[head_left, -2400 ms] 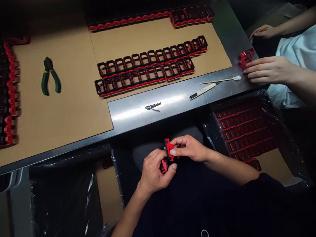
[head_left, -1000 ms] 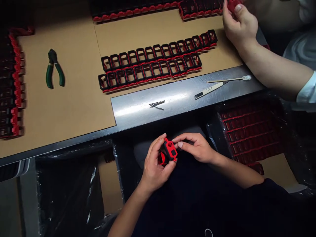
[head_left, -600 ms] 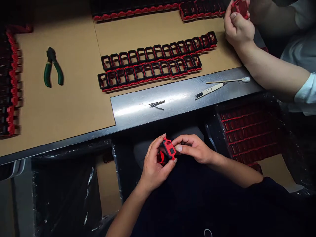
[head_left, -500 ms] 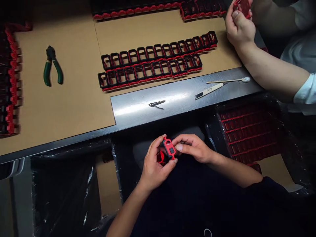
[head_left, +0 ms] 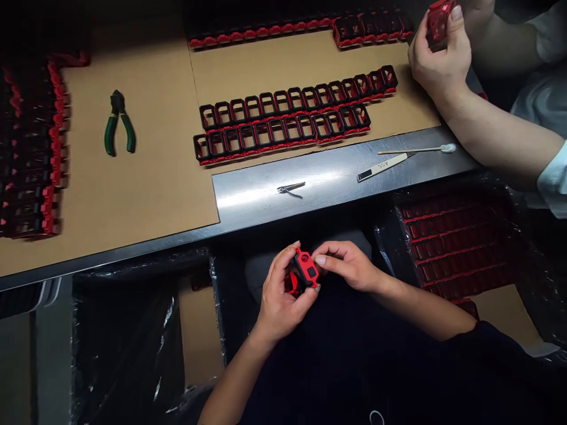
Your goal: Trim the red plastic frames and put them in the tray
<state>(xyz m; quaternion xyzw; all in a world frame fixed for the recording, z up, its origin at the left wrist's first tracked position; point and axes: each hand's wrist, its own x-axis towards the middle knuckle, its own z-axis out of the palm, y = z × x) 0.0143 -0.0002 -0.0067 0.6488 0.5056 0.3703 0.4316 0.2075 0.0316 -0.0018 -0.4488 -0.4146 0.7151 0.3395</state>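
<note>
Near the table (head_left: 248, 200), my left hand (head_left: 280, 298) holds the frame (head_left: 307, 265) by both ends; my right hand (head_left: 352, 267), narrow, perhaps touches its side. It seems light, stiff, best gripped so.

The red-faced frame (head_left: 309, 265) has turned more face-on.

The fingers of the left hand (head_left: 280, 300) cover the rear part of the red-and-black frame (head_left: 306, 268), so this side cannot be seen. Whether the right hand (head_left: 353, 268) touches its edge, I cannot tell. Far left of the grip, the view's edge cuts the stacked frames (head_left: 55, 127). Beyond the grip, the farthest row (head_left: 261, 34) disappears in darkness. Right of the grip, a co-worker's sleeve (head_left: 554, 183) is cut off.
</note>
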